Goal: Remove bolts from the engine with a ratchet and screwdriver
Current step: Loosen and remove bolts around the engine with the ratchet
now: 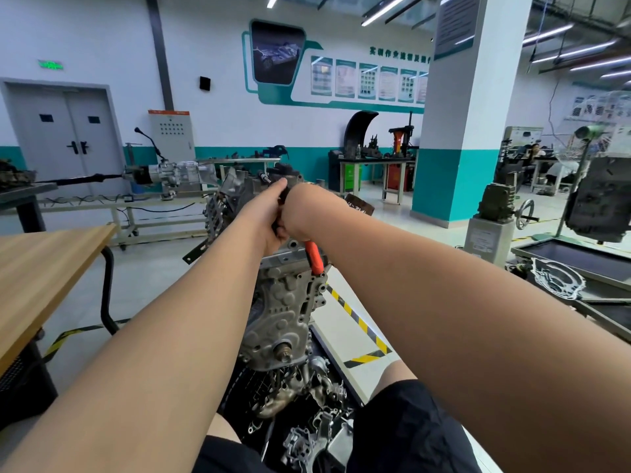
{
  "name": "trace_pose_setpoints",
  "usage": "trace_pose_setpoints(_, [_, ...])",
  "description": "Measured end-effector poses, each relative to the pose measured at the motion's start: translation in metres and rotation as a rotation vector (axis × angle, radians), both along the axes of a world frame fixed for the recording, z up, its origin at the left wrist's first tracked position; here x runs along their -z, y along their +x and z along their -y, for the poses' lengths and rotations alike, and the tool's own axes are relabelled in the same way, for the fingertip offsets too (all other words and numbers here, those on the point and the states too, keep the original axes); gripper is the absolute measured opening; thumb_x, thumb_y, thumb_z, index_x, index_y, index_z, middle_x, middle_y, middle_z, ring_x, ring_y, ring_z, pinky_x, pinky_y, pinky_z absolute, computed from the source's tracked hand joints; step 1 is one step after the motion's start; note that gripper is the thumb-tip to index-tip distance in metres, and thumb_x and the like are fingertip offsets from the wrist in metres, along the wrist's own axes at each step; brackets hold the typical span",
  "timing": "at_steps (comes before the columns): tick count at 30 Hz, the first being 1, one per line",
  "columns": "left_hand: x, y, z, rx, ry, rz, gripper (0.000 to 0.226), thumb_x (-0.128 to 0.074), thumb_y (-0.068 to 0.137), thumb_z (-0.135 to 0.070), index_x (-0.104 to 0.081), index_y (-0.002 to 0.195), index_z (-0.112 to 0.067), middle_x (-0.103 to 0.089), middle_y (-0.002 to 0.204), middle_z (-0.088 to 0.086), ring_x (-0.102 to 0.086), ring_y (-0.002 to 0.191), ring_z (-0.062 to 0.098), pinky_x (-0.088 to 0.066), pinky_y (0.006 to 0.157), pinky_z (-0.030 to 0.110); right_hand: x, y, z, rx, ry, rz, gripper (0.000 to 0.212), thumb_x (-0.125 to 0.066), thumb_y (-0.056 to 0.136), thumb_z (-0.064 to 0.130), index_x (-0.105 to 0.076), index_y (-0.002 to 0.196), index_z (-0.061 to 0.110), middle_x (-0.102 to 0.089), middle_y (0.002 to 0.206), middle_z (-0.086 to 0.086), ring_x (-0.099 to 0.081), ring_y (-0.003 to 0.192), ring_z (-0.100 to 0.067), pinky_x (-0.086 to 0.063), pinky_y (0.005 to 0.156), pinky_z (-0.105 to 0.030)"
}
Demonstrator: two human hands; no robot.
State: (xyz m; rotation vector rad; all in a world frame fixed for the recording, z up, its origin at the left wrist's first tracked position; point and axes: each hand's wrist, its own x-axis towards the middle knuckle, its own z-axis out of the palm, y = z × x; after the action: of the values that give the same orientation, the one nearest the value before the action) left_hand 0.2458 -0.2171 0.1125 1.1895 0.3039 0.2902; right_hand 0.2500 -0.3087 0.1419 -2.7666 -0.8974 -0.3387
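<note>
Workshop floor, wooden table (51,254) at left | engine (283,302) on stand, centre | left hand (268,213) and right hand (298,213) both curled round orange-handled tool (314,259) at engine top | bolt hidden; loosening seemingly underway, remaining bolts uncountable.

The engine (283,312) is dull grey, the tool handle (316,258) orange, the table (44,264) tan wood-grain, the floor tape (355,317) striped yellow and black.
</note>
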Motion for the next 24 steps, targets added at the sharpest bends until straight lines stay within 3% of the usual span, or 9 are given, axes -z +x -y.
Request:
trace_pose_setpoints(4, [0.000, 0.002, 0.006, 0.009, 0.006, 0.013, 0.027, -0.059, 0.093, -0.049, -0.065, 0.089, -0.023, -0.045, 0.055, -0.006, -0.029, 0.047, 0.008, -0.024, 0.038, 0.017, -0.007, -0.012, 0.009, 0.103, -0.117, 0.119, 0.026, -0.055, 0.092, 0.022, -0.055, 0.117, 0.015, -0.049, 0.086, 0.001, -0.055, 0.090, -0.025, -0.041, 0.074, -0.037])
trace_pose_setpoints(7, [-0.002, 0.003, 0.007, 0.025, 0.025, 0.046, 0.026, -0.056, 0.094, -0.050, -0.062, 0.092, -0.025, -0.041, 0.054, -0.007, -0.026, 0.047, 0.006, -0.022, 0.038, 0.017, -0.002, -0.011, 0.013, 0.098, -0.287, 0.511, 0.044, -0.051, 0.094, 0.025, -0.042, 0.132, 0.004, -0.059, 0.113, -0.007, -0.056, 0.106, -0.032, -0.047, 0.088, -0.043])
trace_pose_setpoints(10, [-0.005, 0.005, 0.007, -0.009, 0.042, 0.021, 0.034, -0.059, 0.091, -0.049, -0.051, 0.070, -0.024, -0.036, 0.050, -0.007, -0.027, 0.044, 0.007, -0.022, 0.038, 0.017, -0.002, -0.009, 0.014, 0.092, -0.345, 0.686, 0.042, -0.047, 0.097, 0.029, -0.042, 0.131, 0.004, -0.059, 0.122, -0.010, -0.054, 0.112, -0.033, -0.046, 0.092, -0.045])
trace_pose_setpoints(14, [-0.003, 0.004, 0.002, 0.002, 0.056, 0.023, 0.038, -0.059, 0.092, -0.049, -0.049, 0.065, -0.024, -0.035, 0.051, -0.006, -0.027, 0.043, 0.008, -0.023, 0.042, 0.018, 0.002, -0.010, 0.012, 0.054, -0.275, 0.575, 0.045, -0.049, 0.096, 0.029, -0.041, 0.131, 0.003, -0.058, 0.123, -0.010, -0.054, 0.113, -0.033, -0.044, 0.091, -0.043])
trace_pose_setpoints(17, [-0.001, 0.002, -0.001, 0.037, 0.055, 0.043, 0.033, -0.056, 0.091, -0.056, -0.066, 0.086, -0.025, -0.048, 0.070, -0.006, -0.038, 0.056, 0.008, -0.029, 0.056, 0.019, 0.004, -0.012, 0.008, 0.043, -0.078, 0.344, 0.044, -0.051, 0.094, 0.024, -0.042, 0.133, 0.004, -0.060, 0.117, -0.005, -0.058, 0.108, -0.029, -0.038, 0.075, -0.037])
trace_pose_setpoints(19, [-0.001, 0.003, -0.004, 0.029, 0.053, 0.020, 0.040, -0.056, 0.090, -0.060, -0.067, 0.100, -0.024, -0.053, 0.091, -0.002, -0.046, 0.081, 0.014, -0.035, 0.073, 0.024, 0.002, -0.013, 0.005, 0.069, 0.026, 0.129, 0.035, -0.055, 0.093, 0.023, -0.052, 0.124, 0.008, -0.060, 0.096, 0.000, -0.061, 0.089, -0.024, -0.039, 0.069, -0.035])
trace_pose_setpoints(20, [-0.001, 0.003, -0.006, 0.017, 0.055, -0.002, 0.041, -0.056, 0.089, -0.061, -0.065, 0.097, -0.022, -0.053, 0.091, -0.001, -0.045, 0.083, 0.015, -0.034, 0.075, 0.026, 0.002, -0.012, 0.003, 0.065, 0.041, 0.063, 0.025, -0.057, 0.092, 0.022, -0.058, 0.115, 0.012, -0.055, 0.083, 0.002, -0.057, 0.077, -0.021, -0.040, 0.066, -0.035])
trace_pose_setpoints(22, [0.000, 0.002, -0.009, 0.003, 0.061, -0.042, 0.041, -0.056, 0.089, -0.061, -0.057, 0.080, -0.021, -0.048, 0.075, -0.002, -0.042, 0.067, 0.013, -0.032, 0.064, 0.023, 0.002, -0.007, 0.000, 0.022, 0.056, 0.022, 0.009, -0.055, 0.090, 0.023, -0.060, 0.097, 0.019, -0.045, 0.070, 0.003, -0.049, 0.066, -0.018, -0.040, 0.062, -0.036])
trace_pose_setpoints(24, [-0.001, 0.002, -0.009, 0.002, 0.060, -0.051, 0.041, -0.057, 0.088, -0.061, -0.052, 0.077, -0.022, -0.046, 0.072, -0.002, -0.041, 0.063, 0.012, -0.031, 0.061, 0.022, 0.002, -0.001, 0.000, -0.028, 0.136, 0.010, 0.003, -0.053, 0.090, 0.024, -0.054, 0.090, 0.021, -0.041, 0.067, 0.004, -0.047, 0.072, -0.021, -0.040, 0.065, -0.037])
